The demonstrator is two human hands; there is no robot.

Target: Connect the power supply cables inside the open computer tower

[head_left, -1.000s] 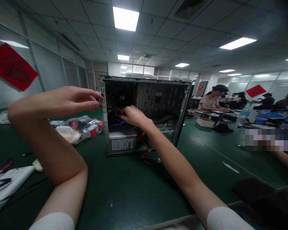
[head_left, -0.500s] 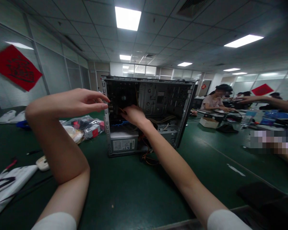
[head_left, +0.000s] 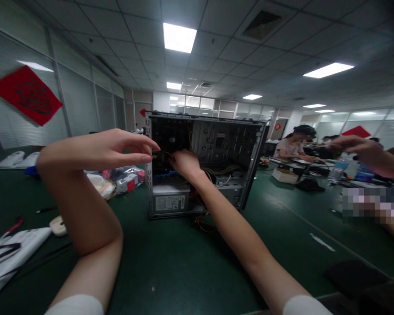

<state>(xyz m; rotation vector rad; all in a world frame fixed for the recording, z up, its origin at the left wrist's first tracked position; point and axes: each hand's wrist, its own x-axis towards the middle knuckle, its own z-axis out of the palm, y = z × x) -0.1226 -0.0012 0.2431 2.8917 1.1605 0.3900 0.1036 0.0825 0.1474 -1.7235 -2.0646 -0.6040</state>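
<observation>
An open computer case (head_left: pixel 207 142) stands upright on the green table, its inside facing me. My right hand (head_left: pixel 188 164) reaches into its left half, fingers bent together by a thin orange cable (head_left: pixel 167 154); the fingertips are partly hidden in shadow. Below that hand are blue wires (head_left: pixel 167 173) and the power supply (head_left: pixel 170 202) at the lower left of the case. My left hand (head_left: pixel 121 148) is raised at the left edge of the frame, fingers stretched out and apart from the thumb, with nothing held. Orange wires (head_left: pixel 202 224) spill from the bottom of the case onto the table.
Plastic bags with parts (head_left: pixel 128 180) lie left of the case. A white flat object (head_left: pixel 18 245) with a black cable is at lower left. On the right are a cardboard box (head_left: pixel 285 175), water bottles (head_left: pixel 338 171) and another person's hand (head_left: pixel 361 146).
The view has shifted slightly, so the case sits lower and further right. My left fingers reach a little further across the case's edge. Another person's hand has come in at the right.
</observation>
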